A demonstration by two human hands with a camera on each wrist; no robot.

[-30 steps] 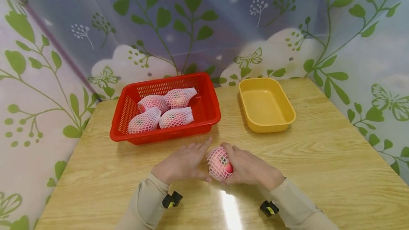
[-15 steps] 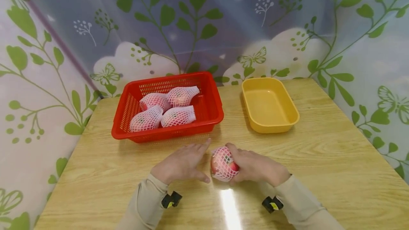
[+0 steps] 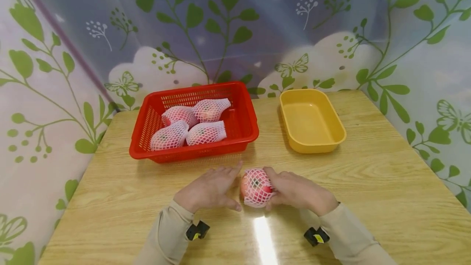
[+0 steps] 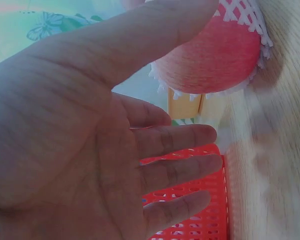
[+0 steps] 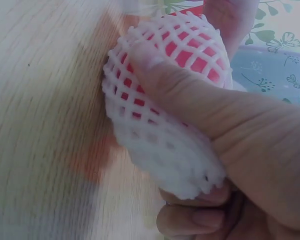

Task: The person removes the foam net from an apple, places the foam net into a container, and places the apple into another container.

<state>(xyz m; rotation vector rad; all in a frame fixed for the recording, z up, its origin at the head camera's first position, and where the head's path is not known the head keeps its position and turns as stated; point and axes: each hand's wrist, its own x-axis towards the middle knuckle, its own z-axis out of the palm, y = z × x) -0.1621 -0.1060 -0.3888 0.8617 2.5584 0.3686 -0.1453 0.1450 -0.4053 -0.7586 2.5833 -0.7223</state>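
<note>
A red apple (image 3: 244, 187) in a white foam net sleeve (image 3: 259, 193) is at the near middle of the table, between the two hands. My right hand (image 3: 299, 193) grips it from the right. The right wrist view shows the thumb (image 5: 172, 82) pressed over the foam net (image 5: 155, 135), whose gathered end lies by the curled fingers. My left hand (image 3: 209, 189) is just left of the apple, fingers extended and holding nothing. In the left wrist view, bare red skin of the apple (image 4: 210, 62) shows past the net's edge, overlapped by the left thumb.
A red plastic basket (image 3: 200, 150) stands at the back left, holding several apples (image 3: 206, 133) in foam nets. To its right is a yellow plastic tub (image 3: 316, 147) with nothing inside. Both sit on the wooden table (image 3: 382, 191), before a leaf-patterned backdrop (image 3: 206, 32).
The right hand has shifted slightly right with the apple, widening the gap to the left hand. The net has slid rightward, baring the apple's left side. The left hand stays nearly still.
</note>
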